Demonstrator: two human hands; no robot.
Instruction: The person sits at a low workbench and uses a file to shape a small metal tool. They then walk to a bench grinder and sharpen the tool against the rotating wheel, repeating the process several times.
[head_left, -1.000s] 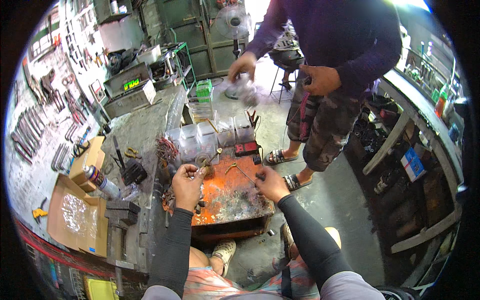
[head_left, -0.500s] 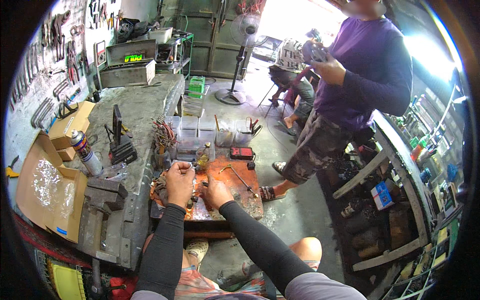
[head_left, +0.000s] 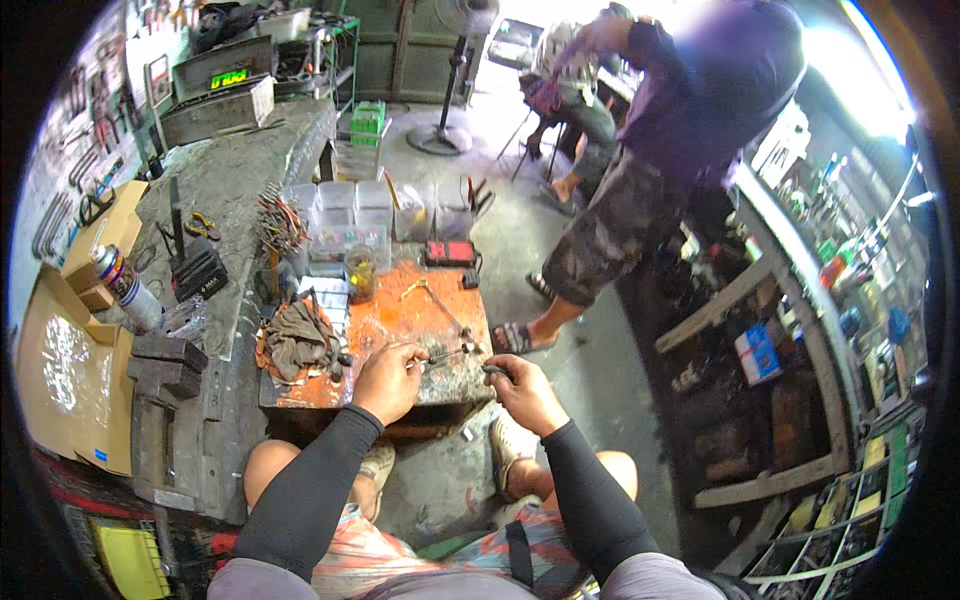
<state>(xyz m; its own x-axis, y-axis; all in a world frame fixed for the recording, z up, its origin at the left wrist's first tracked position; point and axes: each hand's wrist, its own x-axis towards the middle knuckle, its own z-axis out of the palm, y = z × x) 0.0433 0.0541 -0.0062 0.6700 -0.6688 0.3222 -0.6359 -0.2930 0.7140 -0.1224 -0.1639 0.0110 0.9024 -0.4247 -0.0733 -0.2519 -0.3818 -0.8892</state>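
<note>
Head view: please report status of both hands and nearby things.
Left hand pinching thin metal piece. Right hand pinching small dark piece. Yellow-ended rod on orange tabletop beyond; crumpled rag left of hands.

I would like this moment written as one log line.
left hand: pinches thin metal piece | right hand: holds dark object | orange worktop: grey rag at left, jar at back

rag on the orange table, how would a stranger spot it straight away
Find the low, worn orange table beside the long grey workbench. On the table's left side, left of the person's left hand, lies the rag. It is a crumpled grey-brown heap, its soft folds unlike the upright jar nearby.
</note>
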